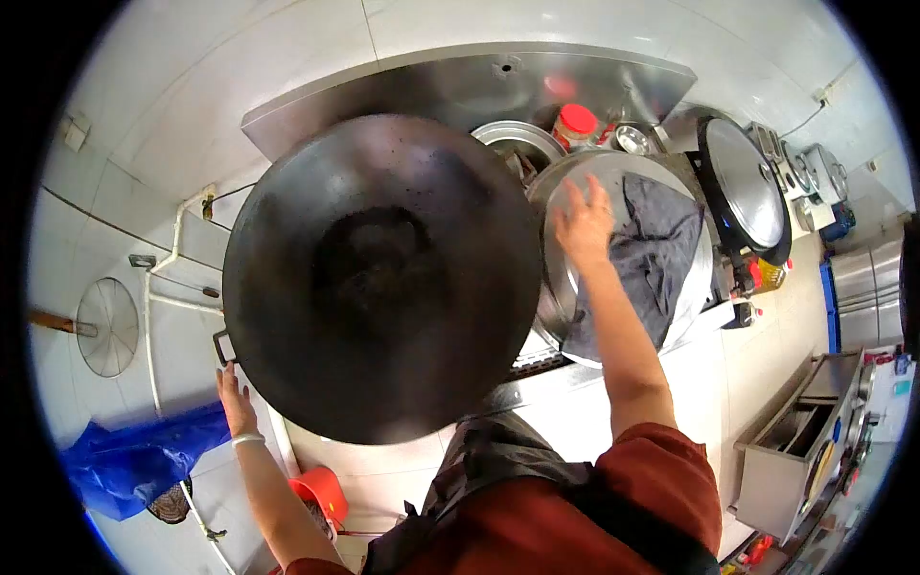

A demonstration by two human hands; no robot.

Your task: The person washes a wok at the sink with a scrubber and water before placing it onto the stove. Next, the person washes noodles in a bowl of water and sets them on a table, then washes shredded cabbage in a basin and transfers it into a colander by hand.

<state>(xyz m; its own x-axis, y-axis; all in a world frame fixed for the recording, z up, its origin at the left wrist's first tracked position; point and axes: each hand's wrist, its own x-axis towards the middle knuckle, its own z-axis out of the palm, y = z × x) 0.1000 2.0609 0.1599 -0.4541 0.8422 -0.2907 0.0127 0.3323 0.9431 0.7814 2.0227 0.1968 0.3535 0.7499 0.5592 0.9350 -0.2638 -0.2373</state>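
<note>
A large black wok (460, 316) fills the middle left, its dark inside facing up toward me. My left hand (237, 404) is by the wok's left loop handle (225, 347), fingers stretched upward just below it; whether the fingertips touch is unclear. On the right, my right hand (585, 228) hovers over or rests on a big round metal lid (551, 196), fingers spread and holding nothing. Beside that hand a crumpled dark grey cloth (661, 244) lies across the lid.
Behind the lid stand a metal pot (517, 136) and a red-lidded jar (577, 122). Another lidded pan (747, 187) is farther right. A strainer (107, 326) hangs on the left wall above a blue plastic sheet (144, 460). A red bucket (321, 494) sits on the floor.
</note>
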